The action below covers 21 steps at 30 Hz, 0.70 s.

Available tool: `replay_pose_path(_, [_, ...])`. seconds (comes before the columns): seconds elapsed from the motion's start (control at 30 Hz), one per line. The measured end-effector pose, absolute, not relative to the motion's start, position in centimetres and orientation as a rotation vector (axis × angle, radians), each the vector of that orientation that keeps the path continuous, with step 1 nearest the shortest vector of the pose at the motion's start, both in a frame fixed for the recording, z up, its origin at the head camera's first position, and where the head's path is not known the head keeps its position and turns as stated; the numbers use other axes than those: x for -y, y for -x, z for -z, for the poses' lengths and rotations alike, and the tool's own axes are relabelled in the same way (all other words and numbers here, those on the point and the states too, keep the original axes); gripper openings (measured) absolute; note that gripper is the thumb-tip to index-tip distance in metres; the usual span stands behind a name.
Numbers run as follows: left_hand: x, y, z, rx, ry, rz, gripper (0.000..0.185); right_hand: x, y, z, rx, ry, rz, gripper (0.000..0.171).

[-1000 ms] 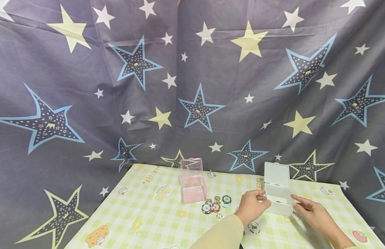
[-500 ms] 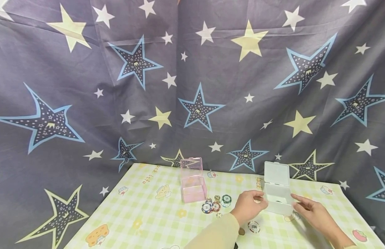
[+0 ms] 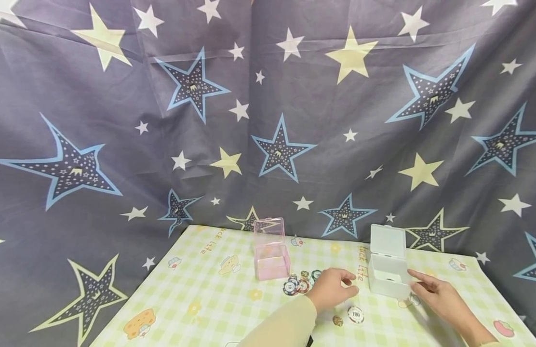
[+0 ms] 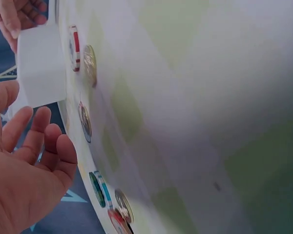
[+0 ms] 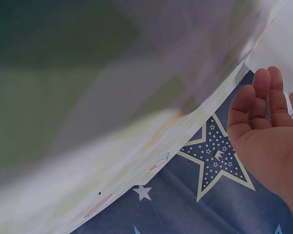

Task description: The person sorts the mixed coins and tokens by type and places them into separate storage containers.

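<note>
Two hands work at the near edge of a checked tablecloth (image 3: 216, 294), either side of a small white box (image 3: 387, 277) whose hinged lid stands upright at the back. The box sits on the right part of the cloth, and something round and pale lies inside it, too small to make out. The right hand (image 3: 437, 296) lies just right of the box with its fingers stretched out and relaxed, the tips at or against the box's right wall; whether they truly touch cannot be told. The left hand (image 3: 330, 289) hovers a little apart from the box's left side, fingers loosely curled, gripping nothing as far as the wrist view shows (image 4: 27, 161). Just in front of that hand lie a white chip (image 3: 355, 314) marked 100 and a small gold coin (image 3: 337, 320), close to each other on the cloth. To the hand's left sits a small cluster of chips (image 3: 300, 283) in blue, red and green. Beyond them stands a pink clear box (image 3: 271, 260), also with its lid raised. A dark curtain (image 3: 268, 120) printed with stars hangs behind the table.
</note>
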State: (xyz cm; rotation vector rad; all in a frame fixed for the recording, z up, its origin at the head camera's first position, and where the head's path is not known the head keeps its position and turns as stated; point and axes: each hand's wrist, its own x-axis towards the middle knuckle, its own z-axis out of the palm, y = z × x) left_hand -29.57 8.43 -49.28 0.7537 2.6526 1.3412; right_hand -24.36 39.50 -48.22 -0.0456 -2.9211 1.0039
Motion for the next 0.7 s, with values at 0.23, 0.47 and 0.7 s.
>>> replay_pose_path(0.23, [-7.5,29.2,49.7,-2.722,-0.842,-1.031,0.027,-39.5,24.3,48.4,2.925,0.043,-1.017,0.061])
replay_pose_path(0.47, [-6.8,28.6,49.9,-2.719,-0.98,-0.894,0.027,-39.4,24.4,48.3,2.933,0.063,-1.019,0.061])
replay_pose_path(0.7, [-7.2,28.3,50.5,-2.797,-1.107,-0.717,0.031,-39.4,24.3,48.3,2.928,0.065,-1.034,0.06])
